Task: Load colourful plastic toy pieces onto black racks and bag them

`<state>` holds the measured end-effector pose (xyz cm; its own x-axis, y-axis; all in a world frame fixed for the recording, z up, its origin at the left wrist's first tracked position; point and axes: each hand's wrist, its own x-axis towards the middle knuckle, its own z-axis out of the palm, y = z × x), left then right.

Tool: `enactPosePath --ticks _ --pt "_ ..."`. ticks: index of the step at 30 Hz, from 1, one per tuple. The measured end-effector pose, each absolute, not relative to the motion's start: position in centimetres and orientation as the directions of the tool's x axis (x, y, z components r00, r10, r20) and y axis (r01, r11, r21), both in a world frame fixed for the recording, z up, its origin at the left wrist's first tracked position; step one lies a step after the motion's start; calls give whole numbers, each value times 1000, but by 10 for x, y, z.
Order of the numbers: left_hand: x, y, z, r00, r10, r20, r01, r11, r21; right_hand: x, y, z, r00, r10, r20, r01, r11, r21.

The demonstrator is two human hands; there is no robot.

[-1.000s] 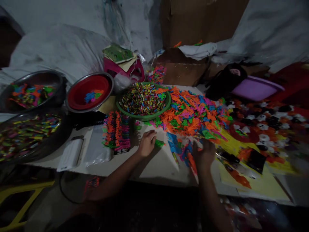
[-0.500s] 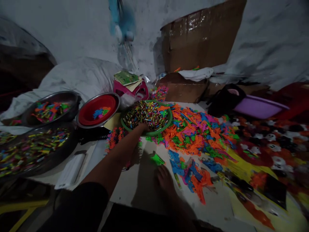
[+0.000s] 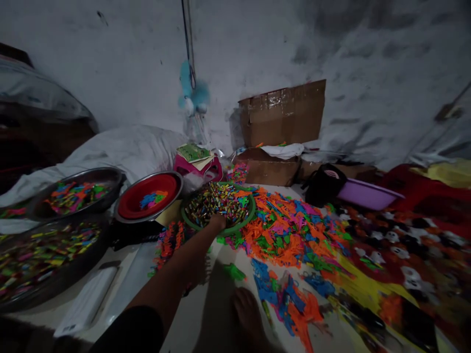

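Observation:
My left hand (image 3: 217,223) reaches into a green-rimmed basin (image 3: 252,211) heaped with small multicoloured cylindrical pieces (image 3: 211,198). Its fingertips are sunk among them, so whether they grip one is hidden. Close to the front edge, my right hand (image 3: 243,305) rests on the white tabletop (image 3: 217,304), fingers stretched out and dimly lit. Just beyond those fingers lies a green toy gun (image 3: 234,271). To the right of the hand sits a small cluster of blue and orange toy guns (image 3: 290,299). A large pile of mixed-colour toy guns (image 3: 279,230) spreads beside the basin.
On the left are metal basins (image 3: 114,179) of coloured pieces and a red bowl (image 3: 128,196). A white box-like object (image 3: 86,304) lies in front. Cardboard boxes (image 3: 272,166) and a purple tub (image 3: 368,193) stand behind. Orange, black and white figures (image 3: 401,235) cover the right side.
The view has tilted upward, so everything sits lower in the picture. My left hand is still in the basin, and my right hand stays on the tabletop near the green toy gun.

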<state>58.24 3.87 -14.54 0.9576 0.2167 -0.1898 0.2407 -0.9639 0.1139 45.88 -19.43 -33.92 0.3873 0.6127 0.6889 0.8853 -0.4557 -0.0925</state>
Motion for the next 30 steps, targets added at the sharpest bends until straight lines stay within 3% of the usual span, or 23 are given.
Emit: enactPosePath --ticks 2,5,10,13,15,18,20,23,26,30 --pt "578 40 -141 941 279 -190 308 -940 145 455 -193 -329 397 602 693 890 -438 -128" --pt "573 41 -132 919 361 -159 391 -888 244 450 -184 -303 506 553 662 856 -416 -307" --pt "575 29 -101 891 450 -59 407 -734 544 474 -156 -244 684 347 641 727 -252 -639" --pt "573 13 -80 894 447 -23 315 -593 741 496 -145 -212 872 147 468 486 -129 -865" --pt "562 -2 -74 912 410 -15 232 -486 843 505 -147 -195 944 56 324 324 22 -946" --pt "527 -26 -80 957 287 -46 136 -303 943 503 -162 -178 989 -19 149 149 203 -968" --pt "497 -40 -92 981 156 -119 130 -64 989 494 -173 -176 998 -9 60 60 277 -959" --pt "456 -56 -116 967 8 -253 245 220 944 473 -185 -182 999 9 32 27 316 -948" --pt "427 -69 -141 937 15 -348 330 278 902 448 -185 -197 999 -11 42 43 254 -966" --pt "401 -89 -173 933 116 -340 272 389 880 425 -176 -223 994 -103 28 46 177 -983"
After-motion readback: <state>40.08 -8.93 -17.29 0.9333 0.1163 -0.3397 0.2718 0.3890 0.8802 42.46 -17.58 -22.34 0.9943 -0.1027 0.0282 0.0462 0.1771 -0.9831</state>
